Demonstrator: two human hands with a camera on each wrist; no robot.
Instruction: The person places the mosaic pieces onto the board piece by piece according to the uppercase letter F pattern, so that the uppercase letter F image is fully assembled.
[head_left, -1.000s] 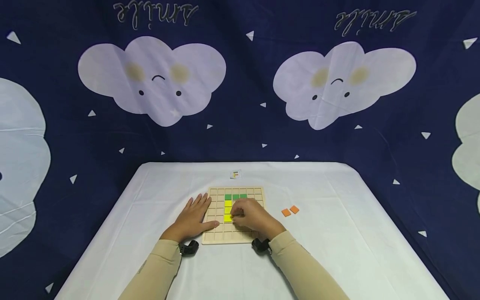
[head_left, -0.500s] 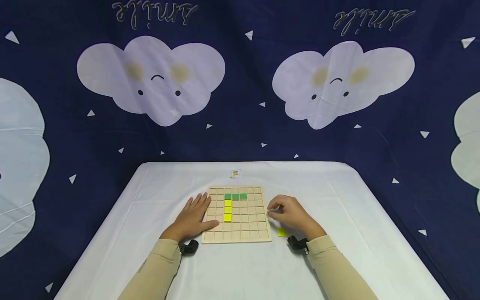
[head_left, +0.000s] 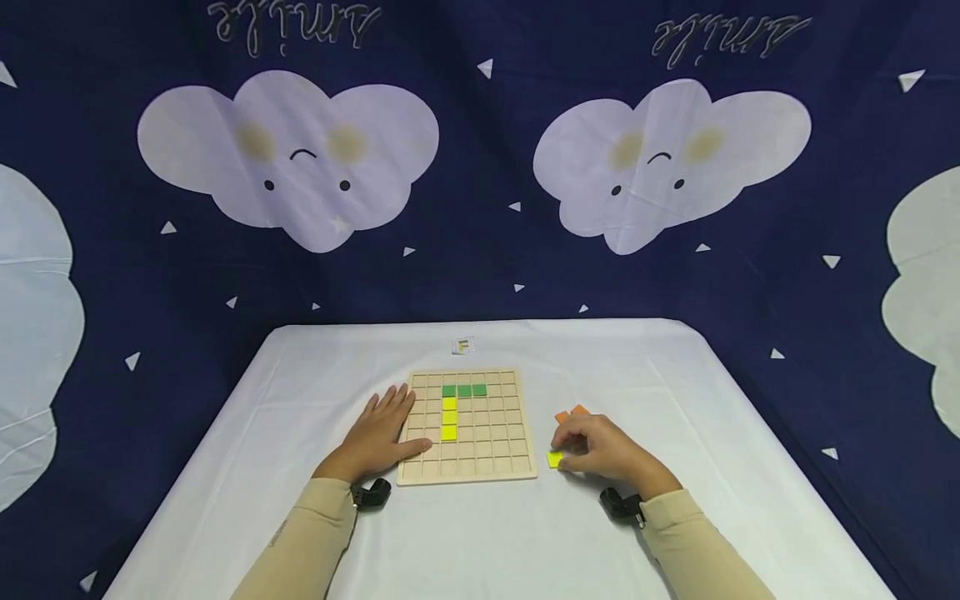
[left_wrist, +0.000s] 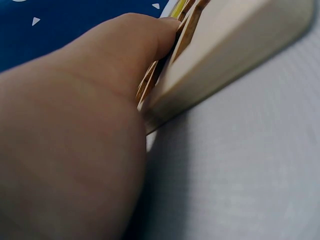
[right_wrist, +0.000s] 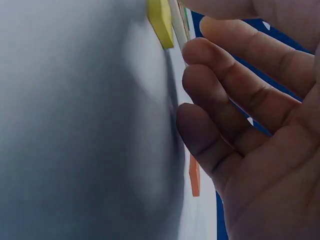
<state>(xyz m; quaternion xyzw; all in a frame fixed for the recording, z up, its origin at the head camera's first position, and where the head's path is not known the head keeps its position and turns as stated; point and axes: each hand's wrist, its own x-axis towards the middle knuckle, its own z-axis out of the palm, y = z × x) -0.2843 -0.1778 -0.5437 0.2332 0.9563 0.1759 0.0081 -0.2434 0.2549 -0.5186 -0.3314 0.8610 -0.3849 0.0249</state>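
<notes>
A wooden grid board (head_left: 495,462) lies on the table, with a row of green tiles (head_left: 465,391) and a column of yellow tiles (head_left: 448,418) in its cells. My left hand (head_left: 375,437) rests spread along the board's left edge, the thumb reaching over the rim. To the right of the board my right hand (head_left: 607,448) hovers low with bent fingers around a loose yellow tile (head_left: 553,460). In the right wrist view that yellow tile (right_wrist: 161,22) lies on the cloth, apart from the fingers (right_wrist: 200,125), and nothing is between them.
Two orange tiles (head_left: 562,417) lie just beyond the right hand, partly hidden by it. A small printed card (head_left: 463,345) sits behind the board. White cloth (head_left: 480,542) covers the table, and a dark blue curtain with clouds (head_left: 480,292) hangs at its back.
My right hand has left the column's lowest yellow tile and moved right, off the board, to the loose yellow tile. My left hand stays on the board's edge.
</notes>
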